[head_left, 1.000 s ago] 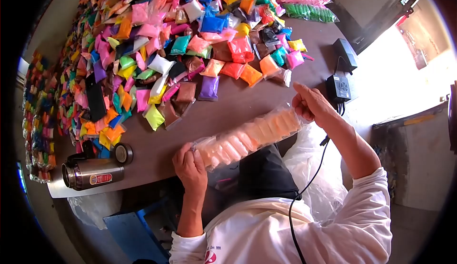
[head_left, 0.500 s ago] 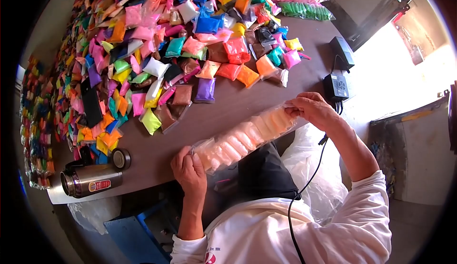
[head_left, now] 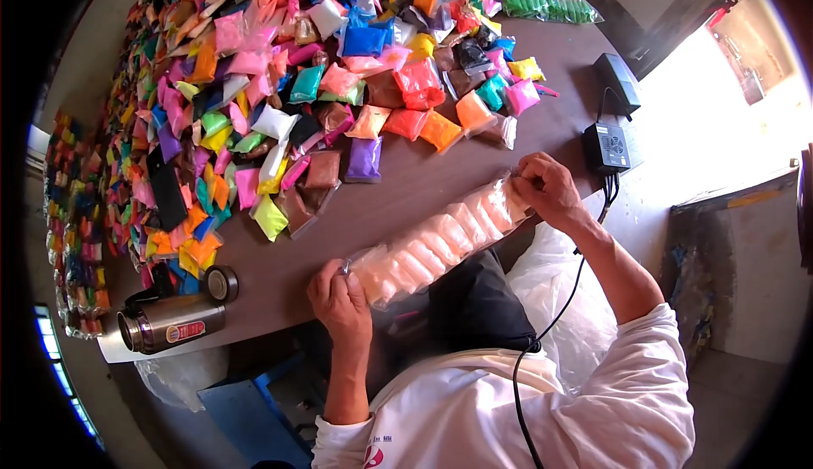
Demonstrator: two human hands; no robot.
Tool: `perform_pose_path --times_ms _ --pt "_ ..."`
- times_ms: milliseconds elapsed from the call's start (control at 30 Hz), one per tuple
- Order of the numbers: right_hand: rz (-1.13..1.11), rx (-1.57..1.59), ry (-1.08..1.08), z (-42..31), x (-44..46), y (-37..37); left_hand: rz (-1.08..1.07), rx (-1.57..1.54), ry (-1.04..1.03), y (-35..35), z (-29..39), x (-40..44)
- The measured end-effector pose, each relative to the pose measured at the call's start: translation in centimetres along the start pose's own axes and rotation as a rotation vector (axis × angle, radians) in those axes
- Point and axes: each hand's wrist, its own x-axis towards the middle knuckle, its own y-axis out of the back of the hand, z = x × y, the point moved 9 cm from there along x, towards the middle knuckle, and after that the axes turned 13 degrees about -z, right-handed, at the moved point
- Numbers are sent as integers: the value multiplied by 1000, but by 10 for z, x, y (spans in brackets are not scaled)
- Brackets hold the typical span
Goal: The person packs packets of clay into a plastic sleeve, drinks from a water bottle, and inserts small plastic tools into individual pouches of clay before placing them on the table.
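A long clear bag (head_left: pixel 440 245) filled with a row of peach-coloured packets is stretched between my hands over the table's front edge. At its lower left end, my left hand (head_left: pixel 340 295) pinches the plastic. My right hand (head_left: pixel 549 188) has its fingers closed on the upper right end of the same bag. The bag slants up to the right. Beyond it, a large heap of small coloured packets (head_left: pixel 364 41) covers the back and left of the table, with a purple packet (head_left: pixel 364 160) near its front edge.
An open steel flask (head_left: pixel 174 321) and its lid (head_left: pixel 222 284) are at the table's left front. A black phone (head_left: pixel 166 194) lies on the heap. Black boxes (head_left: pixel 605 149) with cables sit at the right edge. Green packets in a bag (head_left: pixel 549 7) lie at the back.
My right hand moved down and in, then slightly up and right, still at the bag's end. My left hand stayed at the other end. The view shifted slightly.
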Motion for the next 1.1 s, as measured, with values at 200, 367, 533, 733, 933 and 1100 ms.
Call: perform_pose_path --times_ms 200,367,533,733,933,1100 --pt "-65 -34 -129 -2 6 2 51 58 -5 -1 1 -3" --pt "-21 164 -240 8 -2 13 92 48 -8 -1 -1 -7" --pt "274 -203 -13 -65 -27 39 76 44 -24 1 1 -4" --pt "37 -723 387 -150 -53 -30 87 38 -35 3 3 -6" --pt "-3 -705 320 -84 -50 -60 89 28 -29 0 0 -7" --pt "12 -784 390 -93 -51 -60 93 28 -41 1 3 -4"
